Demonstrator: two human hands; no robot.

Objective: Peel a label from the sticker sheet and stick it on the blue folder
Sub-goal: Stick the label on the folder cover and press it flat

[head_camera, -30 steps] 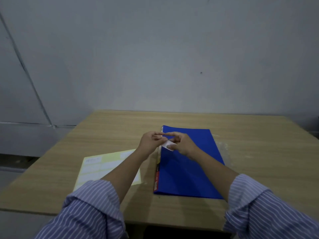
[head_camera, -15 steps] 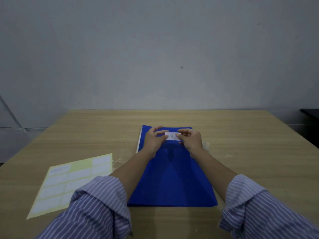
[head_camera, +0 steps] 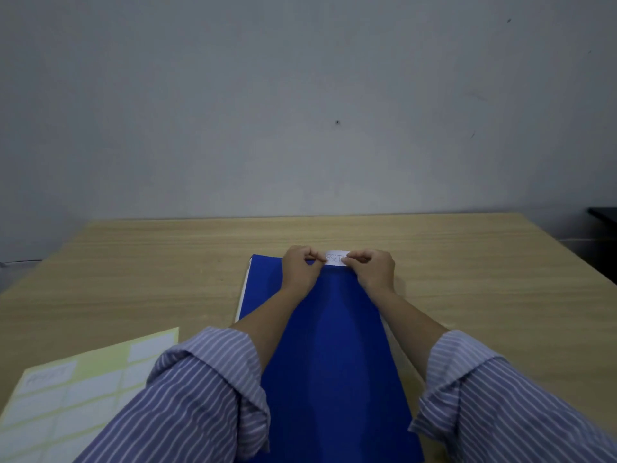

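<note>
One blue folder (head_camera: 334,355) lies on the one tabletop (head_camera: 167,262), beside one sticker sheet (head_camera: 66,396). One white label (head_camera: 335,257) is out (lettered, partly covered). Two hands, left hand (head_camera: 300,267) and right hand (head_camera: 374,269), and two striped sleeves (head_camera: 200,396).

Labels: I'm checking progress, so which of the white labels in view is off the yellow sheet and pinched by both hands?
The label lettered "ASSET", held between left hand and right hand at the blue folder's far edge. The others sit on the sticker sheet at lower left.
</note>
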